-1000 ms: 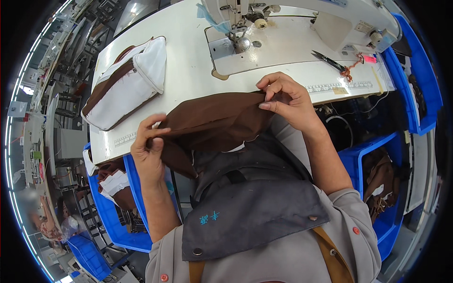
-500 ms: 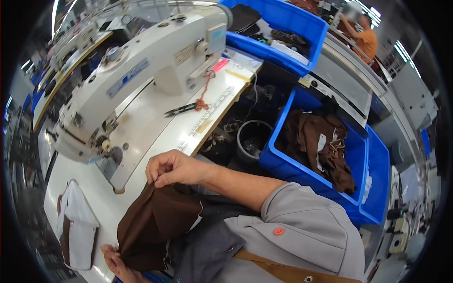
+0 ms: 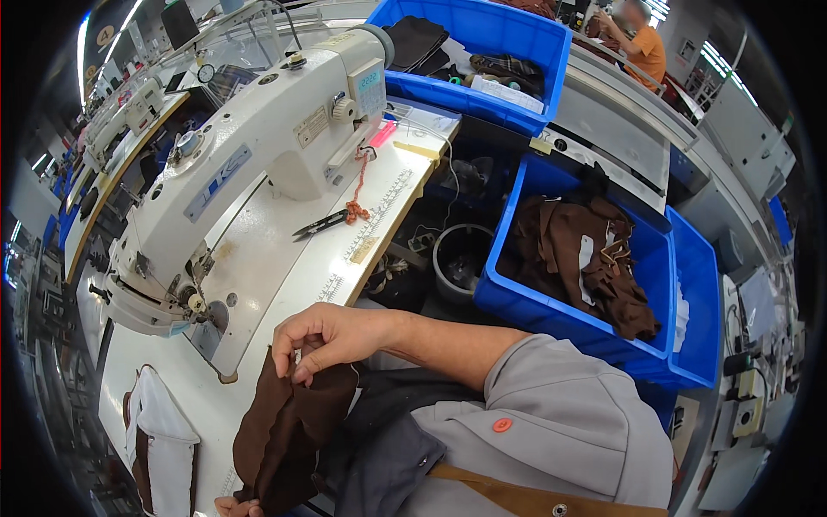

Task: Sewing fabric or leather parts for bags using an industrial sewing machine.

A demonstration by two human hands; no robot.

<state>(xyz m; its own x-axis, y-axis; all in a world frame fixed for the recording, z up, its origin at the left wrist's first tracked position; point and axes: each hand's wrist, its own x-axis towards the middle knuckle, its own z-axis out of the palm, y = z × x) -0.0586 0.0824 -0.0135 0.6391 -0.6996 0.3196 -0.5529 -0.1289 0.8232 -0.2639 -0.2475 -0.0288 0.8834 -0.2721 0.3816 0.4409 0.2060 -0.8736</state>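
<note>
Between my two hands hangs a piece of dark brown fabric [image 3: 280,431], held over the near edge of the sewing table. My right hand [image 3: 326,343] pinches its upper edge between thumb and fingers. At the lower edge of the view my left hand [image 3: 239,507] grips the bottom corner, mostly cut off by the frame. A white and brown sewn piece [image 3: 165,444] lies on the table to the left. The sewing machine [image 3: 233,164] stands just beyond, its needle area away from the cloth. Black thread snips [image 3: 320,226] lie on the table beside a knotted orange cord [image 3: 357,209].
A blue bin [image 3: 491,289] heaped with brown fabric pieces [image 3: 594,258] stands to the right. Another blue bin [image 3: 551,86] with dark pieces sits behind the table. A round bucket [image 3: 439,271] is below the table edge. A person in orange [image 3: 648,56] works at the far right.
The brown fabric has become narrower and more folded, with its raw edge now turned toward me. My left hand has dropped lower, nearly out of view. The whole view has shifted slightly.
</note>
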